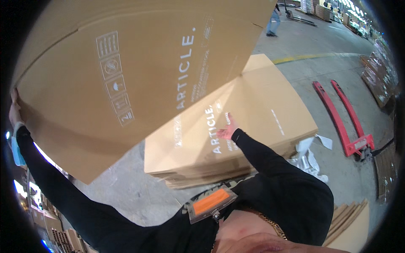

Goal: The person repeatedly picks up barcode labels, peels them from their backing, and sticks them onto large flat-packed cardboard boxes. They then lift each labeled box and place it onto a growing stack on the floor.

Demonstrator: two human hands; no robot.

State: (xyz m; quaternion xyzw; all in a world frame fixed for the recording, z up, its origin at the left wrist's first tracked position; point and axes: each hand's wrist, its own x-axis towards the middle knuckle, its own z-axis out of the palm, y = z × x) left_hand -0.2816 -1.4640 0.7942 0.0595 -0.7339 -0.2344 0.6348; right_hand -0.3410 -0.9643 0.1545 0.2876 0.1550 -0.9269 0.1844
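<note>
L hand (14, 110) grips lifted cardboard sheet (126, 71) edge (R hand (228, 130) prob. under).

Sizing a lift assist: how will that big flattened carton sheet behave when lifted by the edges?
The flattened carton probably holds fairly stiff: it looks flat while the left hand grips one edge. It is likely light for its size. Being so wide, it may sway or fold at its crease; the right hand is at its other edge, above the stack.
</note>
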